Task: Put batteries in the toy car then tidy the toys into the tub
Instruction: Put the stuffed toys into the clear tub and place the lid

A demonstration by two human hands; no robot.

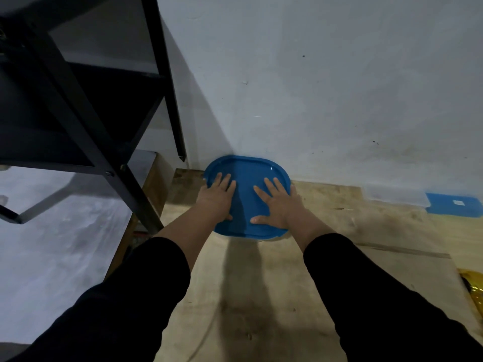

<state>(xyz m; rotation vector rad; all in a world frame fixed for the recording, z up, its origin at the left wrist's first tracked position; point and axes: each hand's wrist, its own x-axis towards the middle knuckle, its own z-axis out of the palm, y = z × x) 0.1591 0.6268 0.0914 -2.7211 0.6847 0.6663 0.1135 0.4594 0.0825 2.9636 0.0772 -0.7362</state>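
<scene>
Down on the floor, the left hand point(218, 195) and the right hand point(274, 202) both lay flat with fingers spread wide on the blue lid point(247, 176). They held nothing; they just pressed on top of it. The lid sat on the tub point(277, 236), and only a thin pale bit of the tub showed under the lid's near edge. No toys could be seen. The tub stood on the wooden floor point(261, 296), right up against the white wall point(313, 87). Black sleeves point(146, 296) covered both arms up to the wrists. To the left, very near the tub, stood a black metal shelf point(78, 100), and one of its legs came down just beside the lid. Far off to the right, by the wall, lay a clear box point(392, 195) with another blue lid point(454, 205) beside it. Something shiny and gold point(474, 288) peeked in at the right edge.
</scene>
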